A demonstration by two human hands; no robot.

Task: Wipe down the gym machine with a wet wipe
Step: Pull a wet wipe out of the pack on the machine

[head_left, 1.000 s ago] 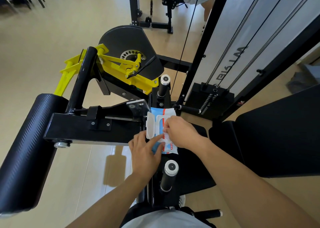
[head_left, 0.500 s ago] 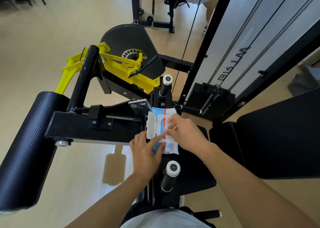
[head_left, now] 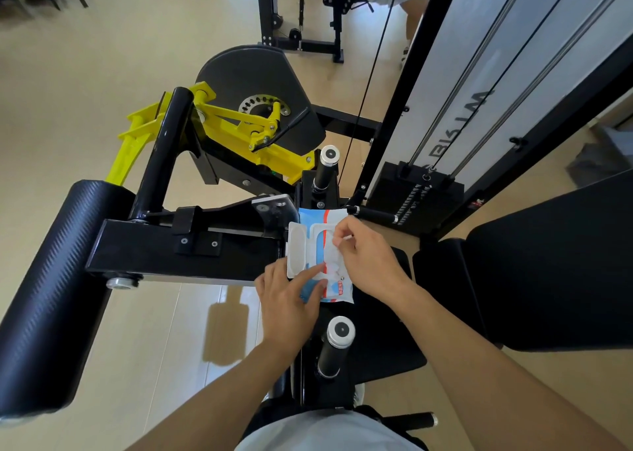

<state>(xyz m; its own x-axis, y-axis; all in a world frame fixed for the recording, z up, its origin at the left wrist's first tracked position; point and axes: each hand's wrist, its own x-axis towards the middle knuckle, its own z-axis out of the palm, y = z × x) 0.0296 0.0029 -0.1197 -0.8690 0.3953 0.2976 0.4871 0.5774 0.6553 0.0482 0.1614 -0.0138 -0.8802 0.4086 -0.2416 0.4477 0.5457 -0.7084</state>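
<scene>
Second black equipment frame point(head_left: 301, 11) stands on beige floor point(head_left: 85, 73); another person's leg point(head_left: 412, 15) beside it.

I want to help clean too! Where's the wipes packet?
In the head view's middle, the wipes packet lies on the black machine, lid open, between both hands.

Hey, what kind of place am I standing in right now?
Most likely a gym: a weight stack on guide rods, a black roller pad on a yellow-armed machine, and another black exercise frame across the floor.
</scene>
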